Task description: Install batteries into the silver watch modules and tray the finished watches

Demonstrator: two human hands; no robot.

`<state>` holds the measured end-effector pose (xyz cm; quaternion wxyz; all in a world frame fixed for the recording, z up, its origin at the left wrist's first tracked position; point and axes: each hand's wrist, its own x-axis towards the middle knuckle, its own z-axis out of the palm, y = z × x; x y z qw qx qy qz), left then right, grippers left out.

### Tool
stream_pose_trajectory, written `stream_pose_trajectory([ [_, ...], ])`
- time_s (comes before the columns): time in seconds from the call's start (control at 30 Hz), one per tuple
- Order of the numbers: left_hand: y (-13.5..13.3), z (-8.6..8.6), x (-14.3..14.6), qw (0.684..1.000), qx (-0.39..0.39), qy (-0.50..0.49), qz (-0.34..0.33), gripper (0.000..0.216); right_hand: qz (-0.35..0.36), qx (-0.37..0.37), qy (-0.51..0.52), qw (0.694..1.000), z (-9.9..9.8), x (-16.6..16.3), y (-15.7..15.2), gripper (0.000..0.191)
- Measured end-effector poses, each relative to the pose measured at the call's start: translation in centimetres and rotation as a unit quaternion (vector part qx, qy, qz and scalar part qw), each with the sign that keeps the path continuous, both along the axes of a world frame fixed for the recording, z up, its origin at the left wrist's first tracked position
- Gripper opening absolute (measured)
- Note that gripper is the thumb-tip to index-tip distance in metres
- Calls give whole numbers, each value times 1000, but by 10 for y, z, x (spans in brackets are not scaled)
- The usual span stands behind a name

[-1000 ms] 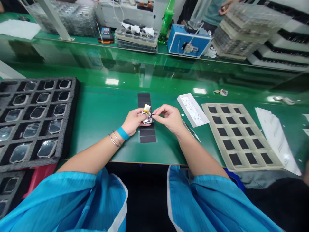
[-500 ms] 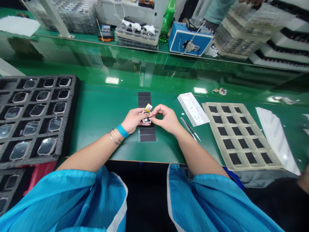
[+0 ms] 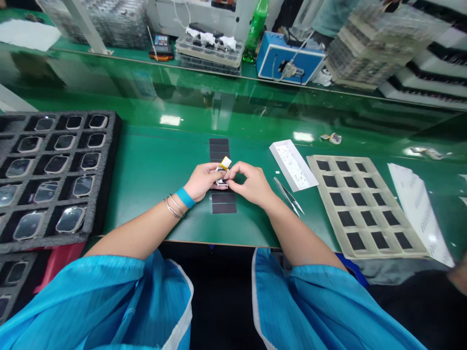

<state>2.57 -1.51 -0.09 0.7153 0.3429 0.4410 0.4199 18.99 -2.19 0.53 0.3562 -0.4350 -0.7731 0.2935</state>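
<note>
My left hand (image 3: 203,181) grips a small silver device part (image 3: 221,181) with a yellow-taped piece (image 3: 225,162) sticking up from it. My right hand (image 3: 251,183) is curled against the same part, thumb and forefinger pinched on its right side. Both hands hover over a strip of dark rectangular pads (image 3: 222,203) lying on the green mat (image 3: 153,170). Metal tweezers (image 3: 290,196) lie just right of my right hand.
A black foam tray (image 3: 105,160) of glass-faced parts fills the left. A beige tray (image 3: 348,209) with dark squares and a white box (image 3: 292,164) lie right, then white sheets (image 3: 419,209). Across the green conveyor stand a blue box (image 3: 288,61), stacked trays and another person.
My right hand has moved left and closed in on the part, its pinch now pressed against it. My left hand has stayed in place. The tweezers have come into view.
</note>
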Motion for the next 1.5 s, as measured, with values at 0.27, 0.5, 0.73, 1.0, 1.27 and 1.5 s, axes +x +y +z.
stream_pose_trajectory([
  [0.27, 2, -3, -2, 1000, 10, 7, 18, 25, -11, 68, -90, 993, -1, -5, -4, 10],
  [0.5, 3, -4, -3, 1000, 11, 16, -5, 28, -52, -6, 49, 997, -4, 1, 5, 37],
  [0.73, 1, -5, -1, 999, 8, 2, -44, 28, -62, -151, 160, 974, -15, 4, 16, 18],
  [1.0, -1, -3, -1, 996, 23, -38, -72, 45, -116, -19, 112, 987, -12, 3, 12, 9],
  [1.27, 0, 1, 2, 999, -33, 10, -39, 21, -92, 50, 61, 993, -10, 0, 8, 10],
  [1.5, 3, 3, -3, 995, -82, -62, -10, 23, -46, 181, -101, 977, -12, -1, 4, 16],
])
